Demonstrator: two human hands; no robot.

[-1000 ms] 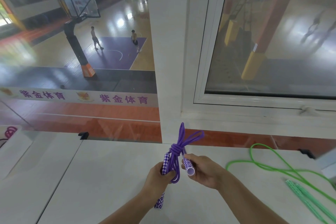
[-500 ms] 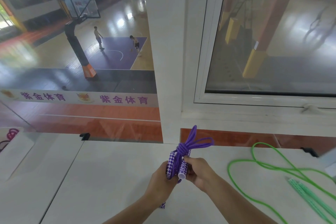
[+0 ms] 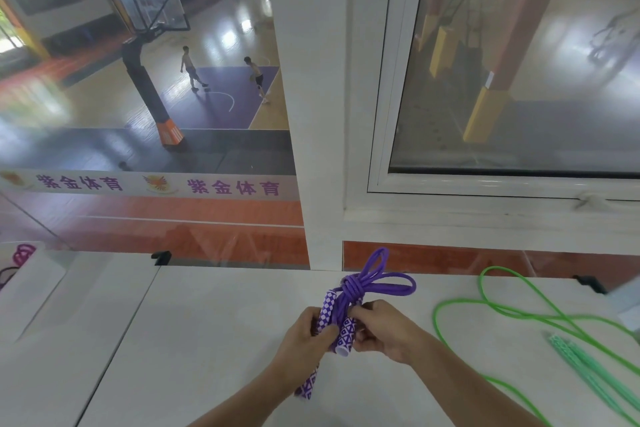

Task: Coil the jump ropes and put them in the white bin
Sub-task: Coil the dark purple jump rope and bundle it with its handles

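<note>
White table (image 3: 221, 340): the biggest thing I have in front of me; it fills the lower half of my view, and both ropes are over it or on it.
White bin (image 3: 20, 291): I take the white box at 9 o'clock on the far left to be the bin; a pink-and-dark rope shows at its rim, though I cannot make out how much is inside.
Green jump rope (image 3: 512, 314): at 3 o'clock, lying loose and uncoiled on the table, its two green handles (image 3: 581, 362) side by side towards the near right edge.
Purple jump rope (image 3: 360, 288): at the centre, held up just above the table, cord bundled and wrapped at the top with loops sticking out towards 12 and 2 o'clock.
Left hand (image 3: 304, 340): closed around the bundle and one checkered handle, whose end pokes out below my wrist.
Right hand (image 3: 388, 331): fingers pinched on the second handle and the cord beside it.
Step in hand: I judge I am cinching the wrap; I would keep the left grip firm, pull the tail snug, and tuck both handles parallel so the bundle does not spring apart.
Count: two ropes on the table side, one purple, one green; four handles; one bin.
</note>
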